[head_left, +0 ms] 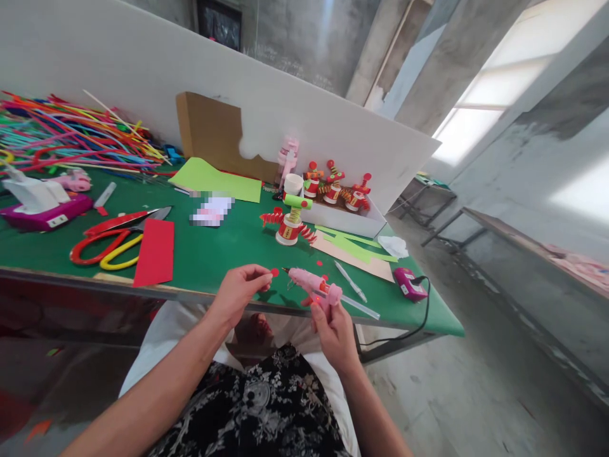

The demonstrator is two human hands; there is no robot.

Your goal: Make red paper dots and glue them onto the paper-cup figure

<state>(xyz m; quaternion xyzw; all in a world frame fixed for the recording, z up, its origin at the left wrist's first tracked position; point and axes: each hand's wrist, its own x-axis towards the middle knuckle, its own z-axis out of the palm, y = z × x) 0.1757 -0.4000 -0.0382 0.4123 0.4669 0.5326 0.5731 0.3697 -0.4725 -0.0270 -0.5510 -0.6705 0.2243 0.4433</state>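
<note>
Between the fingertips of my left hand [243, 287] is a small red paper circle [275, 272], held over the table's front edge. My right hand [333, 330] grips the handle of a pink glue gun [311, 282]. The gun's metal nozzle points left, close to the circle, and a clear glue stick [364, 308] juts from its back. Beyond my hands stands a small figure [288, 230] with a red-and-white cup body, folded red paper arms and a green paper roll on top. Small red paper circles [320, 263] lie near the gun.
A white box [349, 221] holds several similar figures. Right of the gun are a white pen [351, 282], green paper strips [356, 246] and a purple box with a black cable [410, 284]. Scissors [114, 241], red paper [155, 252] and many pipe cleaners [71, 136] lie left.
</note>
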